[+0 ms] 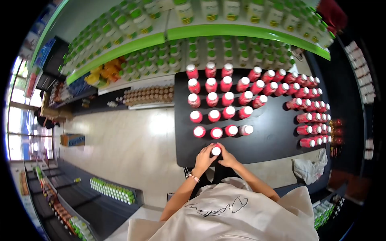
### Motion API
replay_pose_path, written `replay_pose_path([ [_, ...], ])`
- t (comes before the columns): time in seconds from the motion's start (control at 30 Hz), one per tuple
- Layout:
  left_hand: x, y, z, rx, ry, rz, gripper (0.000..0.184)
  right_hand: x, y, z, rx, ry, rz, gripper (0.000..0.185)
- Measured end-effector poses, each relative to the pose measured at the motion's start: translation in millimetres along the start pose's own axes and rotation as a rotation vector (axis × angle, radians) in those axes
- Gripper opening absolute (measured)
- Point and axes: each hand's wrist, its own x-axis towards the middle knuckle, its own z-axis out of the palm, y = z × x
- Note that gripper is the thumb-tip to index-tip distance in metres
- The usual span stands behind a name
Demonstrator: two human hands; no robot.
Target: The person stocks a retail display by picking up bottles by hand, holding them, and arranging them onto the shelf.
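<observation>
Near the front edge of the black table [273, 130], a red bottle with a white cap [216, 151] stands between my two hands. My left hand [206, 156] curls round its left side, with a beaded bracelet at the wrist. On the other side, my right hand [227, 157] has its fingers against the bottle. Just beyond are more red bottles with white caps [216, 133], upright in rows on the left half of the table. Another group of the same red bottles [304, 130] stands along the right side.
Behind the table rise shelves with green edges [241, 30], holding many green-capped bottles [209, 10]. Egg trays [148, 95] lie low at the back left. A cardboard box [72, 139] sits on the floor to the left. A white bag [309, 166] is by the table's right front.
</observation>
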Motion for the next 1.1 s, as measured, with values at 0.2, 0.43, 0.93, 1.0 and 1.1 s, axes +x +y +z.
replay_pose_path([
  [0.2, -61, -45, -19, -0.165, 0.038, -0.032, 0.049, 9, 4, 48, -0.146, -0.127, -0.028, 0.083],
  [0.43, -192, -84, -85, -0.479, 0.311, -0.323, 0.052, 12, -74, 150, -0.117, -0.466, -0.310, 0.075],
  [0.93, -396, -108, -340, -0.267, 1.147, -0.306, 0.052, 32, -380, 390, -0.108, -0.853, -0.835, 0.069],
  [1.0, -405, -105, -355, -0.318, 1.199, -0.279, 0.054, 24, -403, 402, -0.062, -0.895, -0.798, 0.070],
  [1.1, -410, -127, -359, -0.423, 1.230, -0.198, 0.066, 16, -428, 415, 0.013, -0.917, -0.728, 0.071],
])
